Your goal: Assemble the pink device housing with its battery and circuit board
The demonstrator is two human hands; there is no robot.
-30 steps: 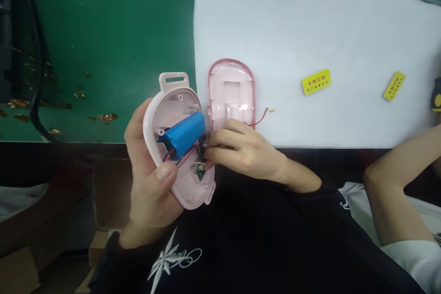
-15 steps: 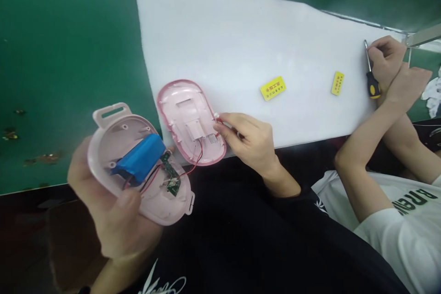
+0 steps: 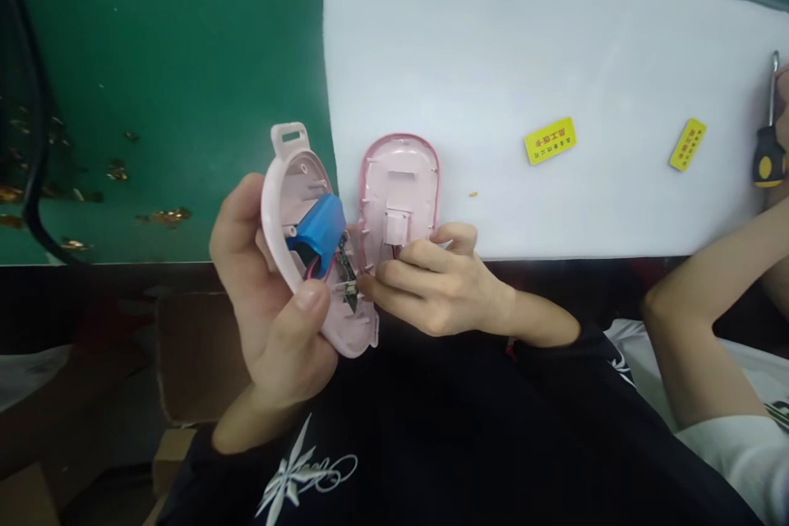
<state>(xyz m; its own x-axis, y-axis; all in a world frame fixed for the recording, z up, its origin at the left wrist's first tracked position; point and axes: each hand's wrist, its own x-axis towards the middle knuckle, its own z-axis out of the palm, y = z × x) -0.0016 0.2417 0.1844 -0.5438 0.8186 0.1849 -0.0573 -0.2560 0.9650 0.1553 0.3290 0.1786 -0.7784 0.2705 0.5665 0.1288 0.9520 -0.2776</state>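
My left hand (image 3: 265, 304) grips a pink oval shell half (image 3: 289, 197), tilted on its edge, with a blue battery (image 3: 317, 228) and a small green circuit board (image 3: 346, 269) inside it. A second pink shell half (image 3: 400, 173) lies open side up on the edge of the white foam sheet (image 3: 523, 41). My right hand (image 3: 435, 283) holds the near end of that second half, fingers curled at the red wires between the two halves.
Two yellow labels (image 3: 550, 140) (image 3: 687, 144) lie on the foam sheet. At the right edge a co-worker's forearm (image 3: 696, 320) crosses the table edge beside a yellow-and-black screwdriver (image 3: 769, 148). Green mat (image 3: 154, 57) lies to the left with gold scraps (image 3: 163, 216).
My left hand has tipped the battery shell onto its edge and brought it against the other half. My right hand moved from the shell's right side to its near end.
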